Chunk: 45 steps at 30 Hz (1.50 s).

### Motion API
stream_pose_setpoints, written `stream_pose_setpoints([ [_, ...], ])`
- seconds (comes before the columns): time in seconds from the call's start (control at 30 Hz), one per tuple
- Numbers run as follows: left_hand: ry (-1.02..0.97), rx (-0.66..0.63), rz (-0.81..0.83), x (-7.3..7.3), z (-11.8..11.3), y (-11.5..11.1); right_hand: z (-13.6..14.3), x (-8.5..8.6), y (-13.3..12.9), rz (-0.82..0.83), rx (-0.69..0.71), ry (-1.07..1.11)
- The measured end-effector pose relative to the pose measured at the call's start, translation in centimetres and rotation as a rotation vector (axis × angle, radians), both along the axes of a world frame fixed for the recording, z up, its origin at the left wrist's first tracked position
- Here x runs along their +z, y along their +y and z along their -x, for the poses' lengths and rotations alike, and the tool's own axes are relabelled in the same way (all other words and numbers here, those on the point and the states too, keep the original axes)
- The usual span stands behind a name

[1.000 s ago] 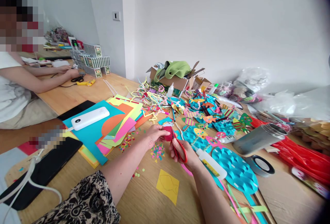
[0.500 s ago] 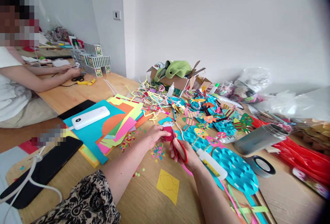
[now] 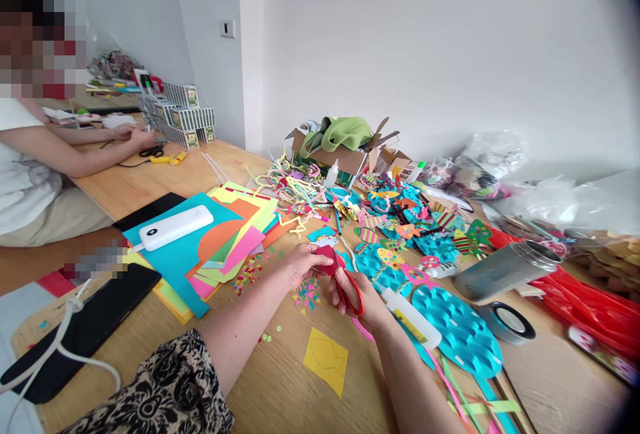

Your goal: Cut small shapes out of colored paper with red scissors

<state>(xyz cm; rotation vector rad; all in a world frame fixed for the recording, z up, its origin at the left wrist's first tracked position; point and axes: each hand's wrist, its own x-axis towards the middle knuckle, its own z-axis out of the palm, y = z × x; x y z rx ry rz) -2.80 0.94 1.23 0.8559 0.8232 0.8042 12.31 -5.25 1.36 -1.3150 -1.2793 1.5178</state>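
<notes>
While the left hand (image 3: 303, 265) pinches red paper (image 3: 327, 257), the right (image 3: 373, 303) holds scissors (image 3: 359, 295).

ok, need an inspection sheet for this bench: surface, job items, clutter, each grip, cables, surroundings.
Surface: wooden table, small paper scraps scattered on it.
Job items: red paper, red-handled scissors; yellow sheet with a drawn fish outline lies nearby.
Clutter: coloured sheets under a white device; glue bottle on its side; open metal flask.
Left grip: pinches the red paper.
Right grip: holds the scissors at the paper.
Cables: white cable crosses a black flat object, near left.
Surroundings: another person at left; cardboard box and plastic bags near the wall.
</notes>
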Motion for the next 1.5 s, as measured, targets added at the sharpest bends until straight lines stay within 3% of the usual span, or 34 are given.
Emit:
stream_pose_setpoints([
  [0.97,0.027,0.049,-0.031,0.39,-0.1,-0.16,-0.03,0.0,-0.03,-0.018,0.013,-0.02],
  [1.5,0.019,0.013,-0.06,0.69,0.08,-0.3,-0.04,0.02,-0.15,-0.018,0.028,0.003],
])
